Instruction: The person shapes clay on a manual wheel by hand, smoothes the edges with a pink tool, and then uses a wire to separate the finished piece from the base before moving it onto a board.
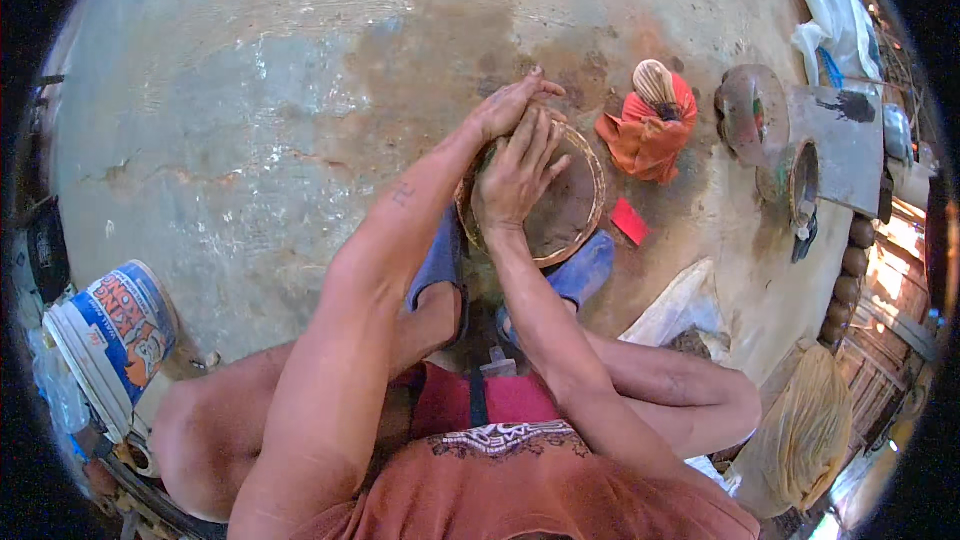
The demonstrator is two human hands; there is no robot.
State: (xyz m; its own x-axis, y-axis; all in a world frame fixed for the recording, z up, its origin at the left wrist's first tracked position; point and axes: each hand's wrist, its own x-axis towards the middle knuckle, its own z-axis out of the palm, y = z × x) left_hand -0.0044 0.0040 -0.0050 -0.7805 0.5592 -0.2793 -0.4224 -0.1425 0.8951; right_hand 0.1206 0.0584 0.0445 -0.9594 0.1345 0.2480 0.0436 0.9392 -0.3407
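Head: hands at rim, floor beyond

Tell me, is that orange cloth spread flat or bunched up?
Bunched up: the orange cloth bulges in loose folds, with a pale, ridged thing against it.

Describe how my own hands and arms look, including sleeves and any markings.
Your left hand and right hand are both ungloved. Both forearms are bare, and the left forearm bears a small, dark, angular marking. You wear a rust-brown shirt whose sleeves leave your elbows uncovered.
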